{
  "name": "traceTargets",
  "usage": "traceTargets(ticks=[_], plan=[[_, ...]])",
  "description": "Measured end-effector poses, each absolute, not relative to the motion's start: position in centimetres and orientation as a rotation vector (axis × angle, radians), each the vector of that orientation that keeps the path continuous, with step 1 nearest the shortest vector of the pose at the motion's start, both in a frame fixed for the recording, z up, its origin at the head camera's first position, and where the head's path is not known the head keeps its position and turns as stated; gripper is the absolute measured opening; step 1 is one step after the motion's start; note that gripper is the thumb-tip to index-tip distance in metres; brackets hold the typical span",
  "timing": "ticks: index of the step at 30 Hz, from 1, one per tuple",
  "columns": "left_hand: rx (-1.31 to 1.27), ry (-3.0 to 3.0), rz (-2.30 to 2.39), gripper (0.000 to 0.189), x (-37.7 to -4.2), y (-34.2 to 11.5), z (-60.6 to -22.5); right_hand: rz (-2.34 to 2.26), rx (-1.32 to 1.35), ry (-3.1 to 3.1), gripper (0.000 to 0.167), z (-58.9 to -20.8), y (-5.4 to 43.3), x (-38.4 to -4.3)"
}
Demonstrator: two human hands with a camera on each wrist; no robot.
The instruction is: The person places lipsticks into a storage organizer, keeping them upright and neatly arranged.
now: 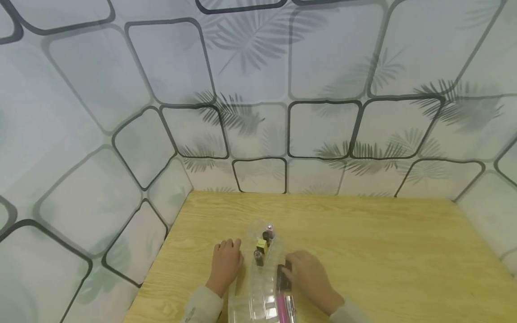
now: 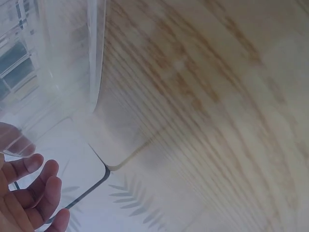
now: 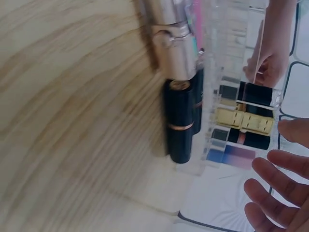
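A clear plastic lipstick organizer [image 1: 241,309] with stepped compartments stands on the wooden table. Several lipsticks are in its far slots, among them a yellow-capped one [image 1: 262,245] and a dark one [image 1: 259,257]. My left hand [image 1: 227,264] is at the organizer's left edge; in the left wrist view its thumb shows through the clear plastic, fingers loosely bent and holding nothing. On the right side, my right hand [image 1: 311,278] hovers over black lipstick tubes [image 3: 179,121] lying beside the organizer. Its fingers are spread and relaxed, with nothing gripped in the right wrist view.
A pink tube [image 1: 282,308] and a shiny metallic tube [image 1: 290,308] lie along the organizer's near right side. The wooden tabletop [image 1: 383,251] stretches to the right. Patterned wall covering [image 1: 258,130] rises behind the table and on both sides.
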State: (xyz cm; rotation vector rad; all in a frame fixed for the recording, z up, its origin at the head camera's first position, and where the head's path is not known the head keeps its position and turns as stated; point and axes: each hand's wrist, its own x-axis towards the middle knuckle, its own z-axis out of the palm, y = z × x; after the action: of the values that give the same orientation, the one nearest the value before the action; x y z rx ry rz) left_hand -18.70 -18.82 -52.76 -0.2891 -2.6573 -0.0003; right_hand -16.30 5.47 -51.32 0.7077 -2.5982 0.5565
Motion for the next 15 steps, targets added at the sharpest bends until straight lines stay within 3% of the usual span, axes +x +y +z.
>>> traceTargets(ticks=[15], plan=[[-0.214, -2.694, -0.055, 0.019, -18.8, -18.4, -53.4, 0.457, 0.702, -2.552, 0.026, -53.2, 7.6, -16.0]])
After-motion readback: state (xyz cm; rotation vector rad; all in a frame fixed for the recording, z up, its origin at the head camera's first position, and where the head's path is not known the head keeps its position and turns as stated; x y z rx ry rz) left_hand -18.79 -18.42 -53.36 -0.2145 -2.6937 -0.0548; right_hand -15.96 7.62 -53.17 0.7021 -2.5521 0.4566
